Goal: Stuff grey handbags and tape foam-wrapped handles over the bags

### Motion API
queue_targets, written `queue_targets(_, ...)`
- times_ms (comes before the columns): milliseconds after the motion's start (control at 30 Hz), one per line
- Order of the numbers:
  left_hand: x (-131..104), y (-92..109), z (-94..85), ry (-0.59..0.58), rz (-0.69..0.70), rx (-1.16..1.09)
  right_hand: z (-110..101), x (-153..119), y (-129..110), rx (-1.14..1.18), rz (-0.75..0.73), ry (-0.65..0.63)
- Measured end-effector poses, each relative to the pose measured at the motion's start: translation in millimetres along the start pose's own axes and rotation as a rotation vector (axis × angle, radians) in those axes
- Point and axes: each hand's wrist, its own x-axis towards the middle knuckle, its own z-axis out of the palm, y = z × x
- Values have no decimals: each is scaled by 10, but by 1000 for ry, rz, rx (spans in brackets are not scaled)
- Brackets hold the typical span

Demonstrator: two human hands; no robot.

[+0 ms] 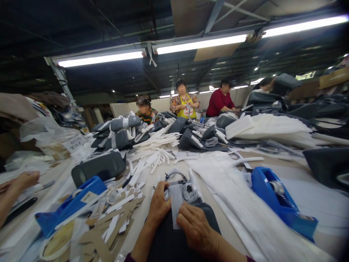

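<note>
A dark grey bag (166,242) lies on the table right in front of me. Its handle (176,174) stands up at the far end, with clear plastic wrapping (190,193) around its fittings. A whitish translucent strip (176,205) runs down over the bag's front. My left hand (159,204) is closed at the bag's upper left edge, its thumb beside the strip. My right hand (196,228) has its fingers bent together on the strip's lower right edge. The fingertips of this hand are partly hidden.
Blue tape dispensers stand left (73,203) and right (280,202). Cardboard and paper scraps (111,222) lie at left. Beyond are white foam strips (156,143), stacked grey bags (100,167) and white sheets (226,182). Another person's hand (25,182) is at far left; several co-workers are behind the piles.
</note>
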Motion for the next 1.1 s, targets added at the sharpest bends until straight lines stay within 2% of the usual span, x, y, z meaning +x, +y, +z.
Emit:
queue_targets(133, 16, -8, -17, 42, 1, -45, -54, -37, -42, -5, -60, -90)
queue_targets(367, 35, -9, -15, 58, 31, -50, -99, -73, -22, -74, -180, -331)
queue_targets(633, 16, -60, 20, -38, 155, -43, -187, -77, -76, -68, -268, -408)
queue_targets(767, -2, -67, 40, -37, 195, 4, -185, -90, -97, -55, -302, -428)
queue_targets(900, -15, -46, 42, -28, 213, 53, -132, -144, -124, -55, -259, -417)
queue_targets(1100, -11, 30, 29, -57, 320, 152, -145, -270, -325, -23, -26, -400)
